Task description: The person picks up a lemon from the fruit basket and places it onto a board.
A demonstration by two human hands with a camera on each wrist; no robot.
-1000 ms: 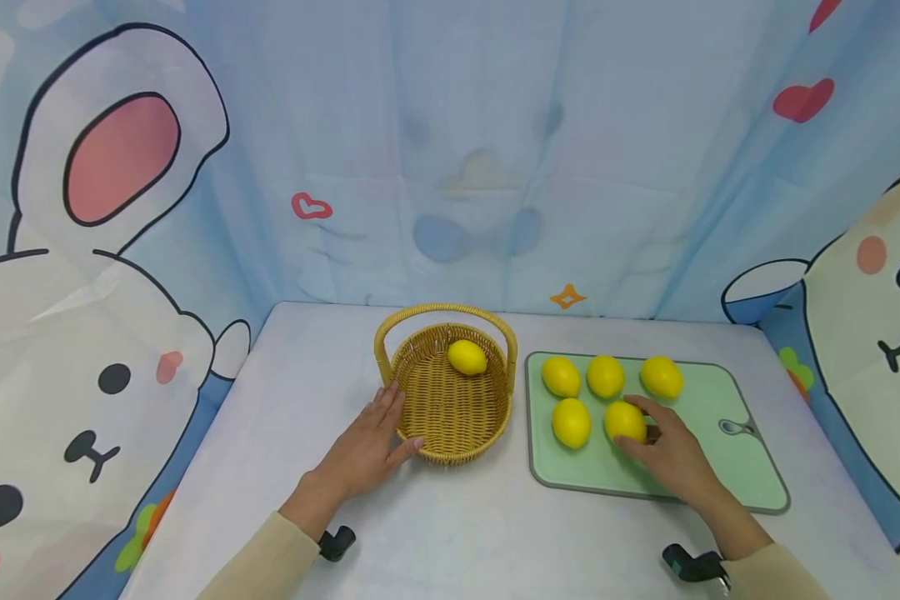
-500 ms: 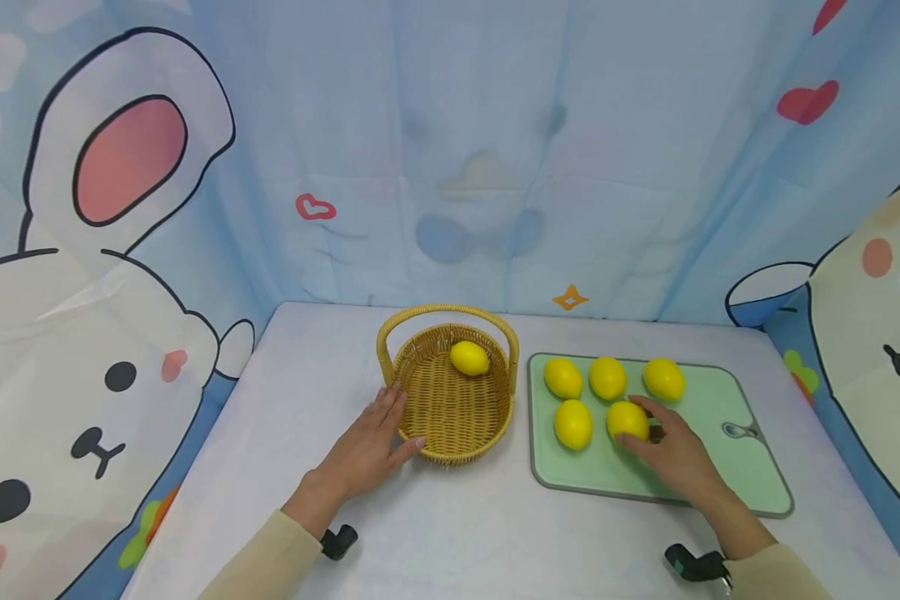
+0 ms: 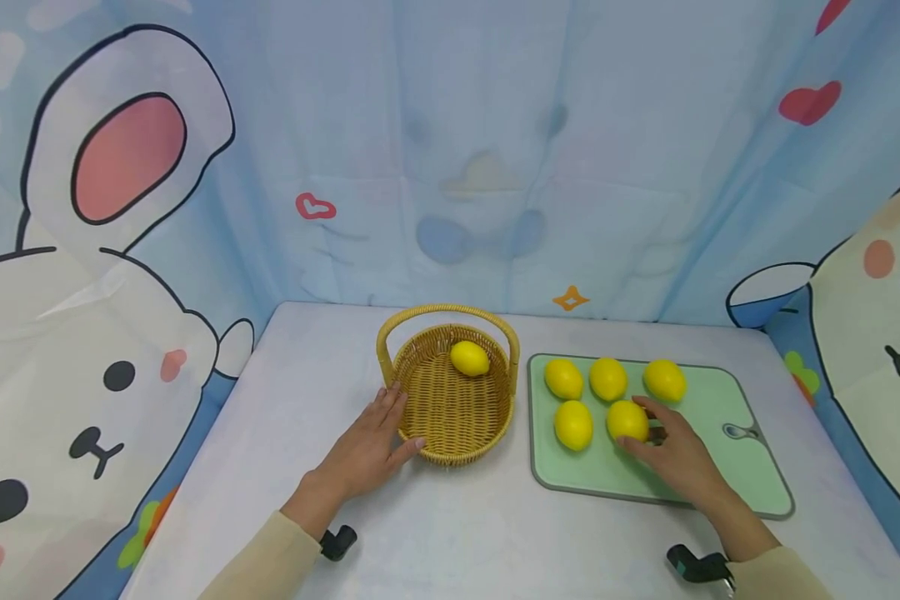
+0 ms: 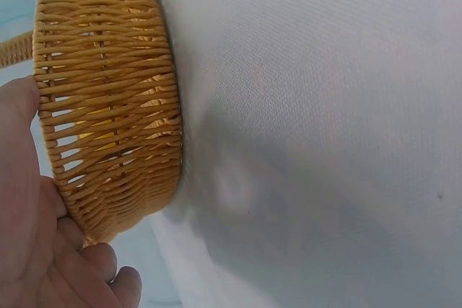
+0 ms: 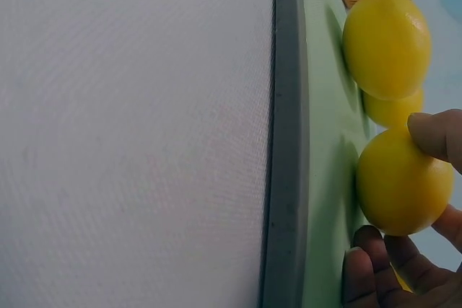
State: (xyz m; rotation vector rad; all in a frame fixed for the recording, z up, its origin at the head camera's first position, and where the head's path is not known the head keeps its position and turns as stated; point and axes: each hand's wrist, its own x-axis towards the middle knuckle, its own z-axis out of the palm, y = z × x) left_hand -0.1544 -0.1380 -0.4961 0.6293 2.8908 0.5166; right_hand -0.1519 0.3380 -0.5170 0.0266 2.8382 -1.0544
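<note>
My left hand (image 3: 363, 446) rests against the near left side of a round wicker basket (image 3: 453, 454), its fingers extended along the side and its thumb at the front rim. In the left wrist view the thumb (image 4: 25, 95) touches the rim. One lemon (image 3: 469, 358) lies inside the basket. My right hand (image 3: 675, 454) pinches a lemon (image 3: 627, 420) between thumb and fingers, over a green cutting board (image 3: 705, 467). In the right wrist view the thumb is on the upper side of the held lemon (image 5: 401, 185) and the fingers are below.
Several other lemons sit on the board, among them a front left lemon (image 3: 573, 425) and a back right lemon (image 3: 664, 381). The basket's arched handle (image 3: 446, 308) stands up. A printed blue curtain (image 3: 465, 150) hangs behind the white table (image 3: 480, 533).
The view has shifted very slightly. Both hands, the basket and the lemons keep their places, with my right hand holding the same lemon throughout.
</note>
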